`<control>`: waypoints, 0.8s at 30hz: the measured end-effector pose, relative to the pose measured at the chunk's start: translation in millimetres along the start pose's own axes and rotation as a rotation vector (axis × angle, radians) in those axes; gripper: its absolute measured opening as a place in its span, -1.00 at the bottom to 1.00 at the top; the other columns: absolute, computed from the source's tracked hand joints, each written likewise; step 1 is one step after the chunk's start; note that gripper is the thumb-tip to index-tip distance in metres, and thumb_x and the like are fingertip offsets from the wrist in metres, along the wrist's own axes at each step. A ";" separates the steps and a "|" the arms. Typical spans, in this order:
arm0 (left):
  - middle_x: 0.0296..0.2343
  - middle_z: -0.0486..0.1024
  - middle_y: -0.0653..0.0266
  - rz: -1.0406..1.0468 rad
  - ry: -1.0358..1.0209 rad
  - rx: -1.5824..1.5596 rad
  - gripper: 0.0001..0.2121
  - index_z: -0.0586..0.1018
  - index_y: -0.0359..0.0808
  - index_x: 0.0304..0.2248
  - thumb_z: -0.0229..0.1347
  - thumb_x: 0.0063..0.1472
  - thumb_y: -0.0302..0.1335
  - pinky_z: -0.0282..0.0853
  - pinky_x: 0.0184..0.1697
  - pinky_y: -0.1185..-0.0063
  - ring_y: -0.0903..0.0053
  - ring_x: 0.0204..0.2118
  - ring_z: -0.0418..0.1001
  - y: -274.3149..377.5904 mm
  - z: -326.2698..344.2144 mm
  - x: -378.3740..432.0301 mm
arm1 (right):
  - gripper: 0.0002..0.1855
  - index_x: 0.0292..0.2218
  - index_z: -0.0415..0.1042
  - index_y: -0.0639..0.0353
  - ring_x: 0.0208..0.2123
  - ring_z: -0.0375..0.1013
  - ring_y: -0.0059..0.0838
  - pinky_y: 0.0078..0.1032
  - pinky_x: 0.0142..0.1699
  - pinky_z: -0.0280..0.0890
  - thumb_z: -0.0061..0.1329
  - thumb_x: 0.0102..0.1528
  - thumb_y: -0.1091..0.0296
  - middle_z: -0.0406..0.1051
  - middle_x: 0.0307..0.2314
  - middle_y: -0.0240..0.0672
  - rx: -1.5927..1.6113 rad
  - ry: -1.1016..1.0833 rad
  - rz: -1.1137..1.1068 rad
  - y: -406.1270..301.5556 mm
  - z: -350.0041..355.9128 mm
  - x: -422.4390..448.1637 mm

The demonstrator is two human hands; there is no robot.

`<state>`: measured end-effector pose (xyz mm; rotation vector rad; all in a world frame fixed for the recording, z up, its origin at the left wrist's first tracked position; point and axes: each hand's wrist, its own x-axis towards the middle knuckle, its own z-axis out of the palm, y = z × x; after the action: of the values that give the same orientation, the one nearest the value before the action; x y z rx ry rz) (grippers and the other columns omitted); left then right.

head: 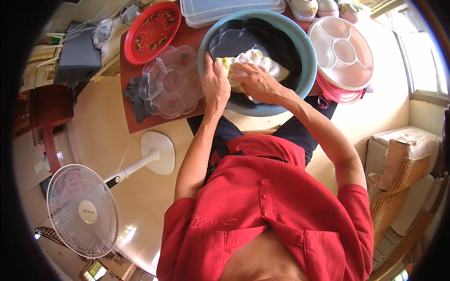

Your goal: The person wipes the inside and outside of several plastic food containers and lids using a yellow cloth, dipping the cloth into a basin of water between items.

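A teal plastic basin (310, 58) stands before me, and a dark scalloped tray (242, 40) lies tilted inside it. With my left hand (216, 82) I grip the near left rim of that tray, the thumb up by a yellow edge of cloth. My right hand (256, 81) presses a white and yellow cloth (276, 66) against the tray's inside, its fingers spread over the fabric. Part of the tray is hidden under the cloth and my hands. Left of the basin lies a clear scalloped divided tray (172, 82).
On the reddish table (132, 121) are a red floral tray (153, 33), clear plastic lids (232, 8), a grey cloth (135, 100) and a white divided tray (344, 51) over a pink container (339, 93). Small ceramic pots (328, 7) stand back right. A pedestal fan (82, 210) stands lower left.
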<state>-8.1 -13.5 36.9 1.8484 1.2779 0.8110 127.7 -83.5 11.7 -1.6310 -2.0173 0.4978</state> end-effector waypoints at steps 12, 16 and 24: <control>-0.16 0.36 -0.23 0.088 0.052 0.077 -0.49 0.21 -0.44 0.05 -0.29 0.29 -0.17 0.27 -0.09 0.35 -0.01 -0.10 0.35 -10.1 4.6 3.5 | -0.45 0.05 0.13 0.08 0.03 0.15 -0.09 0.00 -0.02 0.17 -0.20 0.06 0.09 0.16 -0.03 -0.16 -0.239 0.250 0.458 77.1 -0.9 6.2; -0.17 0.37 -0.23 0.086 0.035 0.060 -0.48 0.21 -0.44 0.05 -0.30 0.29 -0.17 0.27 -0.10 0.34 -0.02 -0.12 0.35 -2.3 7.1 1.3 | -0.50 -0.07 0.21 0.42 -0.12 0.28 0.07 -0.07 -0.13 0.28 -0.23 0.05 0.22 0.23 -0.15 0.08 -0.436 0.005 0.535 83.2 6.4 -1.9; -0.21 0.41 -0.19 0.100 0.092 0.065 -0.51 0.19 -0.37 0.08 -0.29 0.28 -0.19 0.31 -0.16 0.35 0.00 -0.15 0.39 -12.1 9.5 -3.4 | -0.69 -0.31 0.28 0.38 -0.31 0.34 0.06 -0.17 -0.20 0.26 -0.09 -0.16 0.45 0.27 -0.35 0.15 0.026 0.016 0.281 8.8 2.1 -12.3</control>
<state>-7.2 -15.9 21.4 1.9595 1.2913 0.9271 135.4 -93.6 3.2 -1.9070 -1.7698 0.6046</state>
